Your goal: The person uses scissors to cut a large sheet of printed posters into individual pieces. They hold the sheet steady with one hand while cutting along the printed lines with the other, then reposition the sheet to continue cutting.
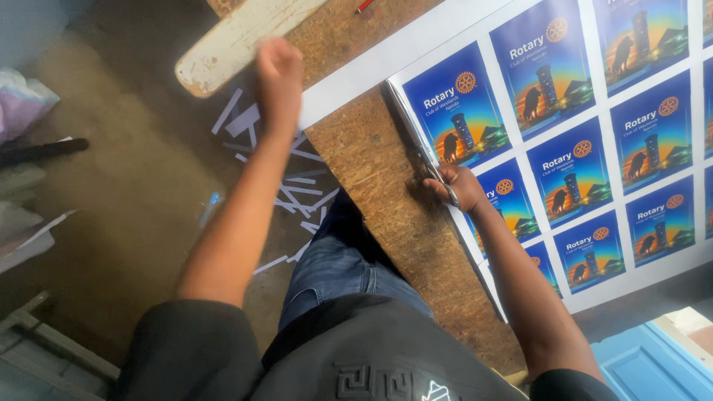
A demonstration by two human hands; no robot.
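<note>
Tabletop (386, 178): I see worn brown wood carrying everything, its edge beside my legs.
Printed sheet (594, 141): large white sheet of blue cards in rows, flat on the tabletop; its long axis runs from near my body away toward the top right.
Metal straightedge (416, 130): lies along the sheet's left margin, pointing away from me.
Right hand (457, 187): closed, pressing the straightedge's near end.
Left hand (278, 74): raised, blurred; I cannot tell its grip.
Paper strips (286, 189): scattered on the floor.
Risk: I judge the straightedge could slide under uneven pressure, skewing the margin.
</note>
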